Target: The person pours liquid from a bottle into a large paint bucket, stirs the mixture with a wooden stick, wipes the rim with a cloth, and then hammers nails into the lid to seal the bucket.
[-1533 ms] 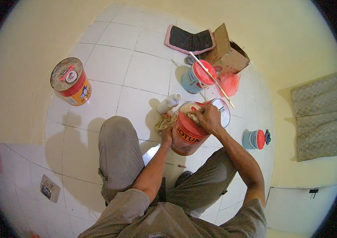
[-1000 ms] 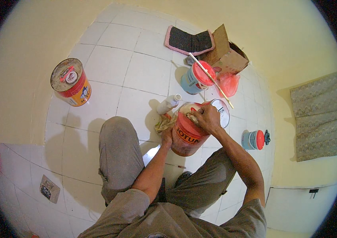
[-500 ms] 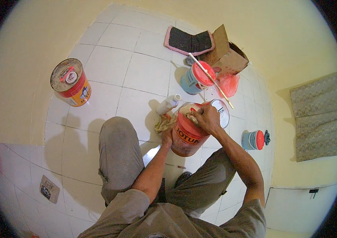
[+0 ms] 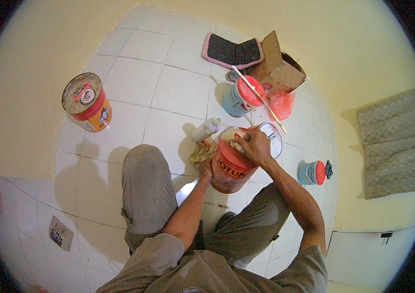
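A red paint can [image 4: 228,177] with a dark label band stands tilted on the floor between my knees. My left hand [image 4: 206,170] grips its left side, its fingers partly hidden. My right hand [image 4: 256,145] is over the can's top, fingers closed on a small crumpled, dirty-looking rag [image 4: 237,145] pressed against the lid. Something red shows on the lid beside those fingertips. Just beyond my left hand lies a brownish cloth [image 4: 201,153], next to a white bottle [image 4: 206,130]. Behind my right hand is a round white lid or can top [image 4: 271,139].
Farther off stands a blue bucket [image 4: 234,103] with a red lid, a long stick [image 4: 261,100] across it. Beyond are a cardboard box [image 4: 281,73] and a black mat [image 4: 234,50]. A red-orange can [image 4: 95,115] stands left; a smaller blue bucket [image 4: 309,173] lies right.
Almost nothing differs. The red can has turned very slightly under my hands, and both hands keep their places on it.
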`<state>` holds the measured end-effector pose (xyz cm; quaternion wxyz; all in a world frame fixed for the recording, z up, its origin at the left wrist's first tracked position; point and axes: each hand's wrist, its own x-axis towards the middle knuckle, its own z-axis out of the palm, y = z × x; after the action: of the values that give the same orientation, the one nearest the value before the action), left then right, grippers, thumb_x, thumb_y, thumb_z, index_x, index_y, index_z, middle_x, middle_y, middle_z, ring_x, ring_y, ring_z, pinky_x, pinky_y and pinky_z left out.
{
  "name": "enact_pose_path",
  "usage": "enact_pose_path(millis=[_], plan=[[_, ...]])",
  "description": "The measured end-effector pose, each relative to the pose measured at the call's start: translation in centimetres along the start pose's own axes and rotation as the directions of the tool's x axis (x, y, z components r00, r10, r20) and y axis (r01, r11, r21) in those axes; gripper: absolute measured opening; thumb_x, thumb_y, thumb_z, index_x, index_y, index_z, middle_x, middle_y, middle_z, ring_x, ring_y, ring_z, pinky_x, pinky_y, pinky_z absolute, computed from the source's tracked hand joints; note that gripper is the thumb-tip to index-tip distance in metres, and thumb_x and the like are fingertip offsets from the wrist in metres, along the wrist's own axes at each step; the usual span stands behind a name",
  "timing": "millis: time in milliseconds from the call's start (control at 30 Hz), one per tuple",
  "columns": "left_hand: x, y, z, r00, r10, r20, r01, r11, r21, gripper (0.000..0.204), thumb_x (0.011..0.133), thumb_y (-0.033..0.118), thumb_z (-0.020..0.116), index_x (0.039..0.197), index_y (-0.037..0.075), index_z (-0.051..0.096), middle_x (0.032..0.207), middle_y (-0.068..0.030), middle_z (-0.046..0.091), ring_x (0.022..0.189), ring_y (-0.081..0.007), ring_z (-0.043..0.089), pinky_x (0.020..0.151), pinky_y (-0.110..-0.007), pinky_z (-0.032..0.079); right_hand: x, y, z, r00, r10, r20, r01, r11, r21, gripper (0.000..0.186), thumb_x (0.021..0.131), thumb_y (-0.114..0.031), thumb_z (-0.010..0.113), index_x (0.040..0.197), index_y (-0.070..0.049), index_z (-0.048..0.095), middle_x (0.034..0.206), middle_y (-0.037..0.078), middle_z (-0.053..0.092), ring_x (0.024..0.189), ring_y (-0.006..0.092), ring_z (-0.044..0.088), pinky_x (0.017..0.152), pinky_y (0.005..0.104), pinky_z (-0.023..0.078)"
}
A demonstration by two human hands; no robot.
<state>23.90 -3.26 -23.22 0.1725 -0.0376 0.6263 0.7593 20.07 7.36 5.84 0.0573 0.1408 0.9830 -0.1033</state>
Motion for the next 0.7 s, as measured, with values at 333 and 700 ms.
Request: enact_pose_path(millis=[333,700], plan=[[0.3,-0.2,0.6,0.996,0.054,-0.070,-0.058,0.997,-0.055,0.041,0.099,0.032,0.052,0.103,-0.003,0.071,0.101,-0.0194,0.074,0.091,-0.0315,0.067,0.085,-0.044,0.050,-0.1,0.1,-0.1,1.000,0.002,-0.004,-0.002,1.000,0.020,0.055,0.089,-0.050,0.072,0.070,0.002,0.073,0.068,0.024,0.068,0.063,0.0421,0.069,0.062,0.0513,0.055],[0.1,-1.4,2.3,0.998,0.055,-0.037,-0.060,0.987,-0.147,0.042,0.098,0.033,0.051,0.103,-0.003,0.073,0.100,-0.0197,0.075,0.090,-0.0322,0.068,0.083,-0.045,0.050,-0.5,1.2,-0.3,1.000,0.009,-0.009,-0.009,1.000,-0.028,0.056,0.089,-0.049,0.073,0.071,0.004,0.073,0.074,0.027,0.069,0.067,0.0427,0.070,0.062,0.0520,0.055]])
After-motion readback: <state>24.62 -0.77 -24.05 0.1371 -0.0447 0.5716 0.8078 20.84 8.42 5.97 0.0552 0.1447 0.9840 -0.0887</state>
